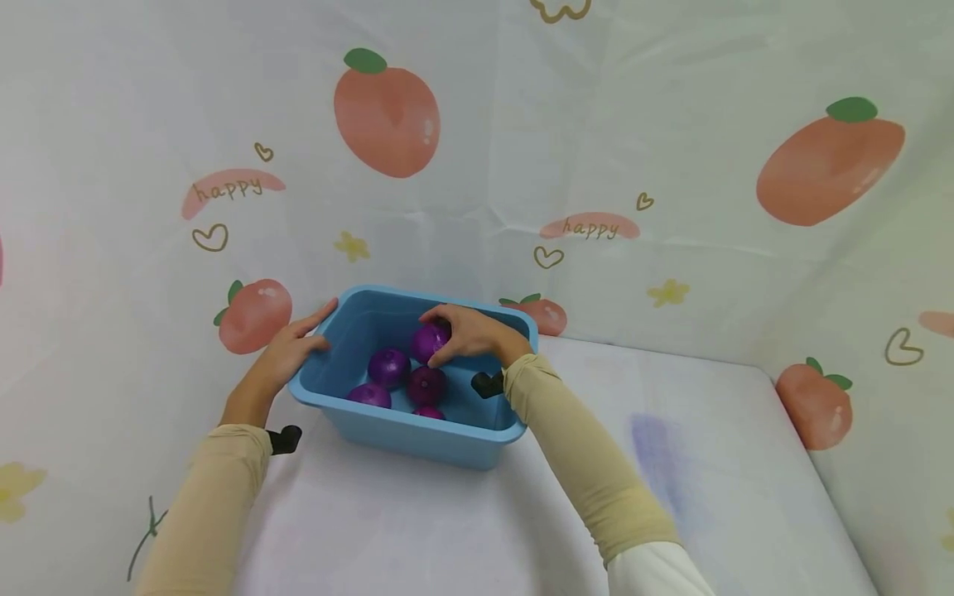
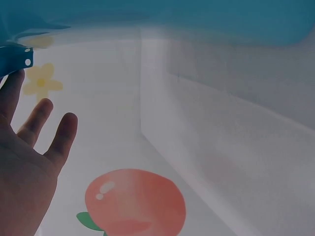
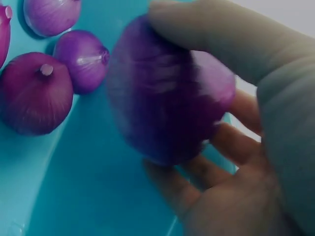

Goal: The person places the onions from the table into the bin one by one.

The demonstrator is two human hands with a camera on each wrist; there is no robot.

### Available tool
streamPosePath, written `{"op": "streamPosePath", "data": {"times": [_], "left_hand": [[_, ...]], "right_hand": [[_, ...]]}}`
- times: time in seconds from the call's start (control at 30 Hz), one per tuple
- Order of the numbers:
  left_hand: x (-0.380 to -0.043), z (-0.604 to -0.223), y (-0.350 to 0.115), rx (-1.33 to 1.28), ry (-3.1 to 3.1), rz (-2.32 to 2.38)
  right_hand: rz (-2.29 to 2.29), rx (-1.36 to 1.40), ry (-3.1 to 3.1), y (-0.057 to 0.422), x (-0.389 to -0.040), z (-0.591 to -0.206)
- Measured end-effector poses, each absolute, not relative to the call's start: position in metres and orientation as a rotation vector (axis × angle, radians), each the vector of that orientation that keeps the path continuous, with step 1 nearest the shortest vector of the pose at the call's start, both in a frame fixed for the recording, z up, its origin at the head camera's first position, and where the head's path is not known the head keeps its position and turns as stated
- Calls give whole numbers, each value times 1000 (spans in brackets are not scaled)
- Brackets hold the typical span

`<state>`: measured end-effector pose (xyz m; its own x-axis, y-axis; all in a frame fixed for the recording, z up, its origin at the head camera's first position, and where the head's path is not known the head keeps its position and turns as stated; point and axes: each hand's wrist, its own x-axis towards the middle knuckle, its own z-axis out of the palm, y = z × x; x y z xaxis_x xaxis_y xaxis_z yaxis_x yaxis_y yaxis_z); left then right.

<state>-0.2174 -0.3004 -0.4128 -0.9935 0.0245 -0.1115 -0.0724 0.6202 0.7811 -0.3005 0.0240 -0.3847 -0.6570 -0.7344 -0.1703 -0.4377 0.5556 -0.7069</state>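
Note:
A light-blue plastic basin [image 1: 413, 443] holds several purple onions, among them a violet onion [image 1: 388, 367] and a darker reddish one [image 1: 426, 386]. Reaching inside, my right hand [image 1: 473, 333] grips another purple onion [image 3: 152, 93], thumb on one side and fingers on the other. In the right wrist view this onion is held apart from the others. At the basin's left end, my left hand [image 1: 286, 352] holds the rim between thumb and fingers. The left wrist view shows two of its fingers [image 2: 64, 135] off the rim, with the thumb out of sight.
The basin stands on a white cloth-covered table [image 1: 581, 513], close to a white backdrop [image 1: 462, 199] printed with fruit, hearts and flowers. A bluish-purple smudge [image 1: 659, 463] marks the cloth to the right.

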Motion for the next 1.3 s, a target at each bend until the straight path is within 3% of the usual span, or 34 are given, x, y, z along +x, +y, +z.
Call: {"op": "streamPosePath", "data": {"times": [0.57,1.3], "left_hand": [[-217,-414,-298,-30,2716,1313],[-217,-413,-301,-6,2732,1312]], "right_hand": [[-559,-867,2323,34,-301,-387],[-587,-868,2305,35,-303,-386]]}}
